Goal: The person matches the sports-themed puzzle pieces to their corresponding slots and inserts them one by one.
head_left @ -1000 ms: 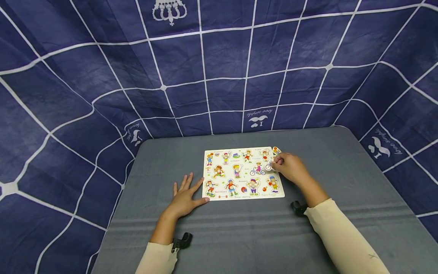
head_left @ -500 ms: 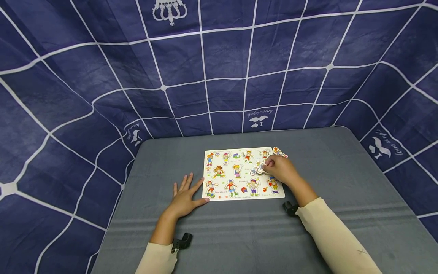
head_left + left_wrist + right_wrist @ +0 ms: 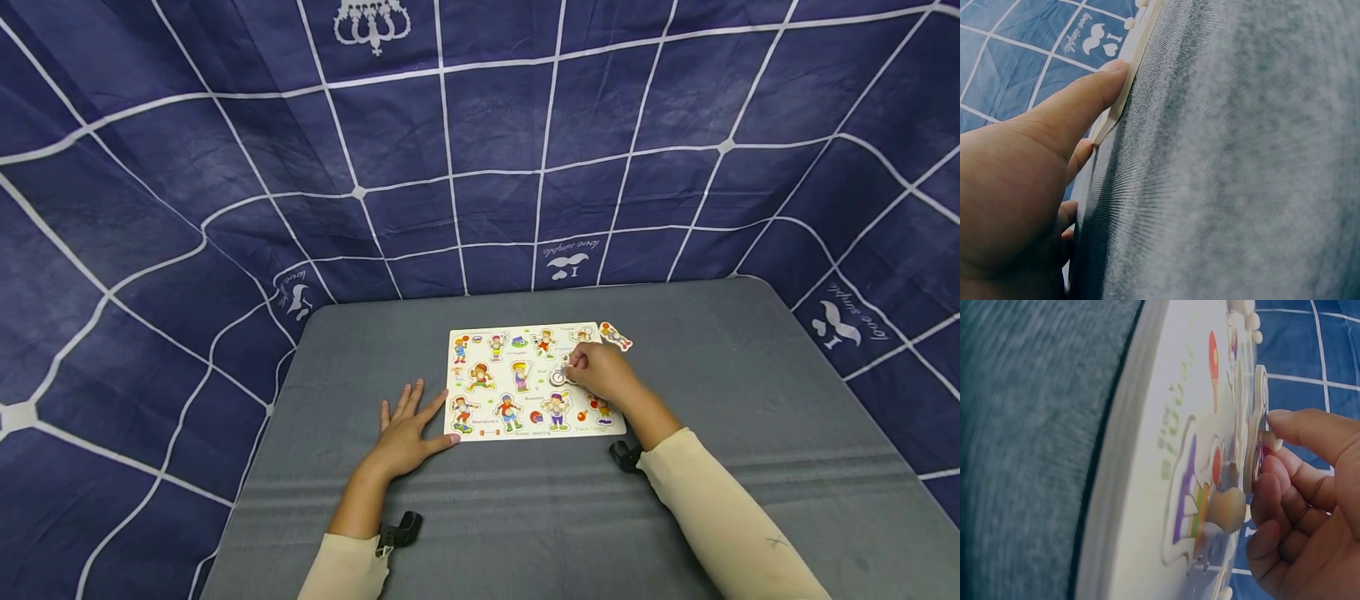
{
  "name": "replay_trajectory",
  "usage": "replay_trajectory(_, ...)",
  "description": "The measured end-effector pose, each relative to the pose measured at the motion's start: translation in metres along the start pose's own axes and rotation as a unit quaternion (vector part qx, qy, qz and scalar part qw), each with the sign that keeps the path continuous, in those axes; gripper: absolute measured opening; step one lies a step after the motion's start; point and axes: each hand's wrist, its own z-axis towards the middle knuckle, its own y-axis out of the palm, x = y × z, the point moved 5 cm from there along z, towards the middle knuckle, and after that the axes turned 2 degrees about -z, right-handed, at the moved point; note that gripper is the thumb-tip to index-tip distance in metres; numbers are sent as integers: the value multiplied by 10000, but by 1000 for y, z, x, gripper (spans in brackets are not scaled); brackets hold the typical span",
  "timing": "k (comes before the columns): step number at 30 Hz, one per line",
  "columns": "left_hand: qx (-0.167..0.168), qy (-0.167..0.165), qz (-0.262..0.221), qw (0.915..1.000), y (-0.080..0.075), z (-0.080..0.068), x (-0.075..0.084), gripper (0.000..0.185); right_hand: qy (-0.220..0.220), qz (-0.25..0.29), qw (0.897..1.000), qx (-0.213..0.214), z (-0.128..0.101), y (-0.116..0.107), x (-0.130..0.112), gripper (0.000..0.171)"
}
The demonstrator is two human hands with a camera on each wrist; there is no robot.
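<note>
A pale puzzle board (image 3: 491, 331) with sports figures lies on the grey table. My right hand (image 3: 609, 377) is over its right part and pinches a puzzle piece (image 3: 557, 377) with a bicycle wheel on it. In the right wrist view, thumb and fingers hold that piece (image 3: 1261, 387) near its small knob (image 3: 1270, 441), close to the board face; the hand covers part of it in the head view. My left hand (image 3: 401, 440) rests with fingers spread at the board's left side. Its thumb (image 3: 1097, 87) touches the lower left corner.
One loose figure piece (image 3: 616, 336) lies on the table just off the board's upper right corner. Other pieces with round knobs (image 3: 1229, 509) sit in the board. A dark blue cloth with white lines (image 3: 495, 208) hangs behind and at both sides.
My right hand has moved left with the bicycle piece, from the board's right edge onto the printed cyclist spot. The loose piece shows more fully. My left hand stays in place.
</note>
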Motion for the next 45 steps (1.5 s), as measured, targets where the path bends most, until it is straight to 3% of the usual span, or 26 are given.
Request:
replay_trajectory(14, 109, 36, 20, 9999, 0, 0, 0, 86, 195, -170, 9992, -320, 7, 8, -1, 20)
replay_trajectory(24, -13, -18, -3, 10000, 1, -1, 0, 87, 123, -356, 9986, -378, 8, 10, -2, 20)
replay_trajectory(45, -1, -38, 4, 10000, 0, 0, 0, 87, 172, -24, 9992, -360, 6, 8, 1, 16)
